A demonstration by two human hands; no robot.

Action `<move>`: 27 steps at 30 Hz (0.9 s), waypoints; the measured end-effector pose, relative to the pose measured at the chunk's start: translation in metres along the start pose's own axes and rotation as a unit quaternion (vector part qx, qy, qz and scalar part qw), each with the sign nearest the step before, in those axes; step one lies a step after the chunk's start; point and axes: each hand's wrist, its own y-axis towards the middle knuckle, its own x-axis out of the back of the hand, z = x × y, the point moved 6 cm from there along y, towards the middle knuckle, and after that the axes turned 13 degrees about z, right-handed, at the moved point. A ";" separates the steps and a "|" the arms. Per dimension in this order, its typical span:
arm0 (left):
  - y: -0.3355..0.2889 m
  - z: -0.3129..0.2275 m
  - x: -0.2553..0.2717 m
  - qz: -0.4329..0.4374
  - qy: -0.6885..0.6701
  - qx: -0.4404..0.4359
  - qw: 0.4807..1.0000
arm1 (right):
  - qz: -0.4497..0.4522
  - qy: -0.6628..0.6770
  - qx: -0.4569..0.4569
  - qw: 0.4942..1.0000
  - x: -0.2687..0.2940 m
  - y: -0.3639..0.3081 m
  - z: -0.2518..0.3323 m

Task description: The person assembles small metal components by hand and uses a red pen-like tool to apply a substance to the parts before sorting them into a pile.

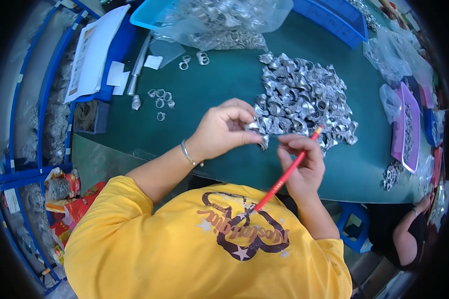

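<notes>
My left hand is closed, its thumb and fingers pinching a silver ring just off the near-left edge of the ring pile. In my right hand a red pencil rests slantwise, one end up toward the pile and the other over my yellow shirt. The fingertips of both hands are apart by a small gap. Beyond them spreads a heap of silver rings on the green table. Several loose rings lie in a small group to the left.
A tapered metal rod lies at the left beside paper sheets. At the back are a plastic bag of rings and a blue bin. A purple basket stands right, near a person's arm. Blue shelving borders the left.
</notes>
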 end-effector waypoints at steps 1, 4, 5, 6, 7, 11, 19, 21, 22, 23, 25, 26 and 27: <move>-0.002 0.001 -0.011 0.024 -0.077 -0.004 0.997 | 0.006 -0.021 -0.012 1.000 -0.003 0.002 -0.001; -0.007 -0.002 -0.029 0.078 -0.034 -0.017 0.996 | -0.003 -0.041 -0.023 0.999 -0.006 0.006 -0.009; -0.010 0.000 -0.033 0.081 -0.039 -0.015 0.996 | -0.001 -0.037 -0.038 0.999 -0.004 0.001 -0.012; -0.012 0.000 -0.037 0.090 -0.019 -0.023 0.996 | 0.003 -0.032 -0.049 0.998 -0.003 0.000 -0.014; -0.014 0.000 -0.040 0.098 0.000 -0.031 0.995 | 0.002 -0.031 -0.050 0.998 0.000 -0.002 -0.015; -0.016 0.008 -0.044 0.036 -0.144 0.078 0.986 | 0.003 -0.048 -0.045 0.998 0.001 -0.007 -0.014; -0.015 0.005 -0.046 0.047 0.038 0.009 0.998 | -0.011 -0.095 0.094 0.991 0.014 -0.012 0.023; -0.015 0.006 -0.047 0.048 0.027 -0.015 0.998 | -0.010 -0.077 0.148 0.986 0.009 -0.015 0.030; -0.015 0.005 -0.047 0.048 0.027 -0.014 0.998 | -0.010 -0.077 0.148 0.986 0.010 -0.016 0.030; -0.015 0.006 -0.047 0.058 0.023 -0.002 0.998 | 0.017 -0.092 0.144 0.985 0.009 -0.016 0.030; -0.015 0.006 -0.048 0.067 0.019 0.010 0.998 | 0.044 -0.122 0.138 0.982 0.006 -0.015 0.031; -0.016 0.006 -0.049 0.069 0.016 0.003 0.997 | 0.045 -0.122 0.138 0.982 0.005 -0.014 0.030; -0.016 0.005 -0.050 0.072 0.014 -0.005 0.997 | 0.048 -0.126 0.134 0.982 0.003 -0.014 0.030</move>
